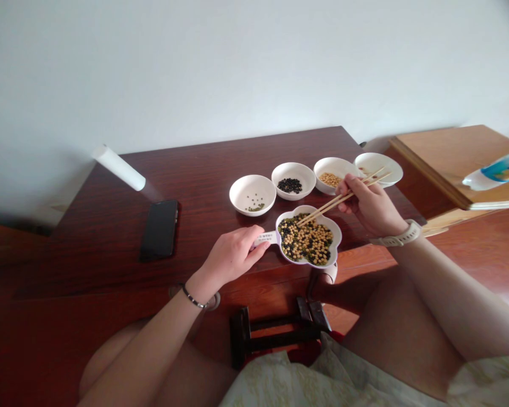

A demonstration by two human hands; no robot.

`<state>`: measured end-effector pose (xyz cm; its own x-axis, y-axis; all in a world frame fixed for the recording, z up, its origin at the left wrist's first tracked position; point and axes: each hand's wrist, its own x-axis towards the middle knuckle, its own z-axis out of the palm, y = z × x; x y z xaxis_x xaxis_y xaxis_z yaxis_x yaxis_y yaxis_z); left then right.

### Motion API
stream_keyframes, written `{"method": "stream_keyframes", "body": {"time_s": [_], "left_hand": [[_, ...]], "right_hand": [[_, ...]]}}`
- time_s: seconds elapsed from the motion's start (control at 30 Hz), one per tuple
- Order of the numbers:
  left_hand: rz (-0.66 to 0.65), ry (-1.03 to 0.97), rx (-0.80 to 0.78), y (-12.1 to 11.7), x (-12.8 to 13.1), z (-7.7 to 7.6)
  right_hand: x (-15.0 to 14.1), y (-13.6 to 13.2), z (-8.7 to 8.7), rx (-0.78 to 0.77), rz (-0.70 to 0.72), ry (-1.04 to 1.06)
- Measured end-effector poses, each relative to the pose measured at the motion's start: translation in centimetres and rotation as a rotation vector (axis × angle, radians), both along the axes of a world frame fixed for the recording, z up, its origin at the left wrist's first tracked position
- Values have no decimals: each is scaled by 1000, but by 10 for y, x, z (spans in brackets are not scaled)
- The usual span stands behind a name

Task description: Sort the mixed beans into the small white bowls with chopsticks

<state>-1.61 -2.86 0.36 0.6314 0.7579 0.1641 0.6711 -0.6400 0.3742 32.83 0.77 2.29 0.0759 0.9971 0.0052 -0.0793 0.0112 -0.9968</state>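
Note:
A white flower-shaped dish (334,230) full of mixed yellow, green and black beans sits at the table's near edge. My left hand (233,252) is closed on the dish's small handle (266,238) and steadies it. My right hand (370,204), with a pale watch on the wrist, grips a pair of wooden chopsticks (343,198). Their tips rest in the beans at the dish's upper left. Behind the dish stand several small white bowls: one with a few green beans (252,194), one with black beans (293,180), one with yellow beans (335,174), and one almost bare (378,168).
The dark wooden table (203,169) stands against a white wall. A black phone (160,229) lies at the left, with a white cylinder (119,167) behind it. A lighter wooden cabinet (453,161) holding a plastic bottle (494,172) is on the right. A dark stool frame (275,328) sits between my knees.

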Motion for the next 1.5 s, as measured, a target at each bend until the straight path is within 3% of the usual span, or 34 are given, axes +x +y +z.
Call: {"method": "stream_keyframes", "body": {"time_s": [1.5], "left_hand": [[3,9,-29,2,1,0]], "right_hand": [[2,-3,5,40,34,-62]]}}
